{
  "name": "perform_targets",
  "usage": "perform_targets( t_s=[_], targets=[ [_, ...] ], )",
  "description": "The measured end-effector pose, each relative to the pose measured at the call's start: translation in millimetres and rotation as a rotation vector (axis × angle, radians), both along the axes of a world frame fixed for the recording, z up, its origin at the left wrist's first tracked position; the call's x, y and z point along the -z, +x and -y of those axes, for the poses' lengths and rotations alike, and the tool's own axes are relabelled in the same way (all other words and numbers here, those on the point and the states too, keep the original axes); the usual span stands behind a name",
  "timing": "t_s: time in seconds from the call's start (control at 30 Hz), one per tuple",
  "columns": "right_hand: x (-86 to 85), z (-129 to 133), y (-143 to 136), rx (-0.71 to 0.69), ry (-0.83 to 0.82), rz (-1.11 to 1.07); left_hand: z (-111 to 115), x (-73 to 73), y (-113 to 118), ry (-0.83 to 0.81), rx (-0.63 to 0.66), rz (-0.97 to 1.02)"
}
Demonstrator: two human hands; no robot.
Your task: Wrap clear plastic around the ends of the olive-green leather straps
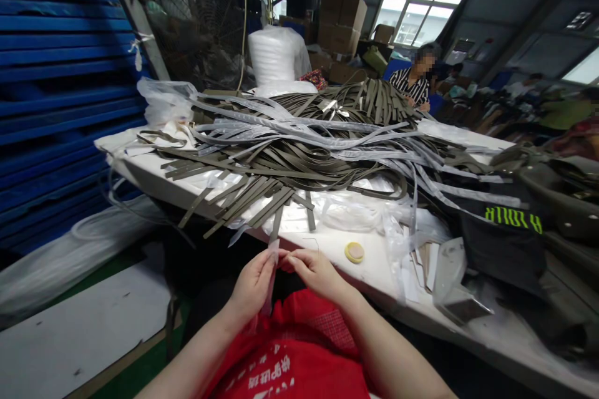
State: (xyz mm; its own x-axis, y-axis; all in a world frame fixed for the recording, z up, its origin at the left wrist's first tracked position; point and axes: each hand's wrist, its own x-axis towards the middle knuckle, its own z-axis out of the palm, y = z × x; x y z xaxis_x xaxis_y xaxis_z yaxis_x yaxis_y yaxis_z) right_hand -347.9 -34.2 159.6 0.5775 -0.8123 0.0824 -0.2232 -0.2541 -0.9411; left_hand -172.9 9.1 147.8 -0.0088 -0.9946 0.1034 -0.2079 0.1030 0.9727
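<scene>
In front of my lap, my left hand is closed around a narrow clear plastic sleeve, thumb on top. An olive strap runs from the table edge down to the sleeve's upper end; whether it enters the sleeve I cannot tell. My right hand meets the left fingertips in a pinch, and what it grips is hidden. Beyond both hands, a large heap of olive straps lies on the white table, many under or inside clear plastic sleeves. A small round yellow-rimmed container sits right of my right hand.
Dark bags with green lettering and a clear plastic packet cover the table's right side. Stacked blue panels stand at left. A white foam roll rises behind the heap. Across the table sits a person in a striped top.
</scene>
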Motion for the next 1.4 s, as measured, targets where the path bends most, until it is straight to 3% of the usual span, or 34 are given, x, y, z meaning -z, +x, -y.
perform_targets(
  t_s=[0.17,0.23,0.4,0.53,0.67,0.77,0.87,0.97,1.03,1.13,1.23,1.3,1.4],
  targets=[
    [20.9,-3.8,-78.5,0.602,-0.506,-0.494,1.1,4.4,3.3,0.129,0.009,-0.071],
    [35.1,-6.6,-104.0,0.715,-0.591,-0.699,2.8,8.5,6.2,0.138,0.027,-0.054],
    [62.2,-15.2,-124.5,0.641,-0.636,-1.026,7.5,15.6,9.9,0.072,0.07,0.081],
    [56.0,-8.9,-124.2,0.564,-0.623,-1.048,6.9,12.9,9.9,0.064,0.09,0.086],
    [30.2,18.0,-116.6,0.616,-0.548,-0.849,1.3,6.1,9.8,0.056,0.117,0.083],
    [16.0,51.7,-94.9,0.686,-0.272,-0.465,-3.3,1.0,9.8,0.039,0.125,0.086],
    [14.1,91.1,-66.5,0.67,-0.024,-0.204,-8.6,-4.7,9.9,0.021,0.133,0.105],
    [15.8,121.2,-43.9,0.683,0.051,-0.102,-15.2,-9.8,11.5,0.003,0.16,0.142],
    [12.9,125.3,-31.8,0.669,0.081,-0.023,-19.1,-12.2,14.3,-0.019,0.172,0.173],
    [-0.3,96.4,-10.7,0.548,0.085,0.077,-20.6,-16.0,19.9,-0.138,0.112,0.267],
    [-20.5,38.0,14.8,0.314,0.126,0.138,-15.1,-23.5,22.3,-0.318,0.014,0.421],
    [-34.5,2.8,28.5,0.058,0.27,0.262,-10.3,-30.9,20.3,-0.371,0.089,0.425],
    [-50.1,-19.8,34.6,0.003,0.528,0.536,-8.3,-42.4,17.8,-0.25,0.324,0.285]
  ],
)
